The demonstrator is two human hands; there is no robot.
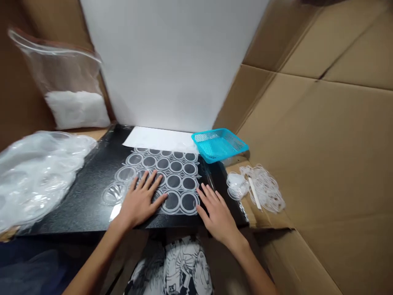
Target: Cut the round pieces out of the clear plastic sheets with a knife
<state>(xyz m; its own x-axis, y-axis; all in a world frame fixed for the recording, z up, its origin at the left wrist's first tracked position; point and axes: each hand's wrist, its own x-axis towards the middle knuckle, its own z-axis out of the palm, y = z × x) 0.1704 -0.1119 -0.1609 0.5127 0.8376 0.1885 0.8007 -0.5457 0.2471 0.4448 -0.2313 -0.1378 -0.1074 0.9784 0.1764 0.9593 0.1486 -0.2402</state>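
The head-worn camera looks forward and down, near the black tabletop (89,205).

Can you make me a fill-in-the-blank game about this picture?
1. The basket is coloured ____.
2. The circles on the sheet are round, and there are ____ than two.
3. The zip bag stands on the ____ side of the picture.
4. The hand nearer the basket is the ____ one.

Missing words: blue; more; left; right.
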